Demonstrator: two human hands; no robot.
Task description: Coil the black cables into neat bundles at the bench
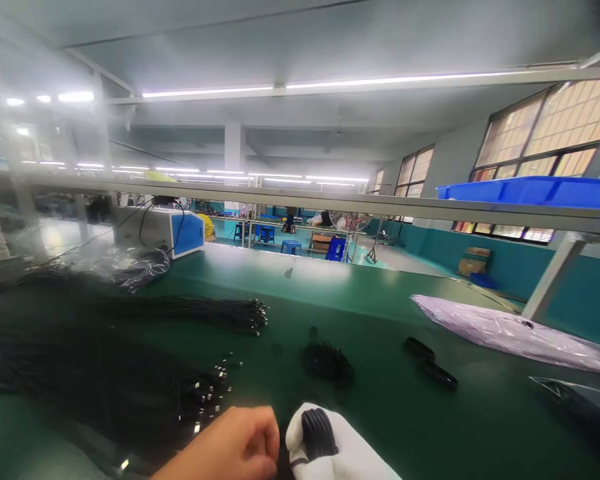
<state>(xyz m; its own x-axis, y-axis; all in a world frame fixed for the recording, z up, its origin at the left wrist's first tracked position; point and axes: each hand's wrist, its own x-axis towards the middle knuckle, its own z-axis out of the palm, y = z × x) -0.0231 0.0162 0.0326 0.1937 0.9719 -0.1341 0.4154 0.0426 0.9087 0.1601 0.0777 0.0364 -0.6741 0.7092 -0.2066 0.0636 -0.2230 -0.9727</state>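
Observation:
At the bottom of the head view, my right hand (pixel 347 460), in a white glove, is closed around a wound black cable (pixel 319 432), whose loops show above the fingers. My left hand (pixel 243 440), bare, is curled into a fist just left of the glove. Something dark lies between the two hands; whether my left fingers grip it is hidden. On the green table ahead rests a loose pile of thin black ties or strands (pixel 327 363). Many black cables (pixel 105 387) with small silvery connector ends spread over the left side, and another bundle (pixel 220 312) lies behind them.
Two black coiled bundles (pixel 430 363) lie right of centre. Farther right are a pinkish plastic bag (pixel 510 330) and a dark plastic bag (pixel 580 403). A white-and-blue machine (pixel 187 232) stands at back left, beside clear plastic (pixel 140 267). A blue tray (pixel 535 192) sits on the overhead rail.

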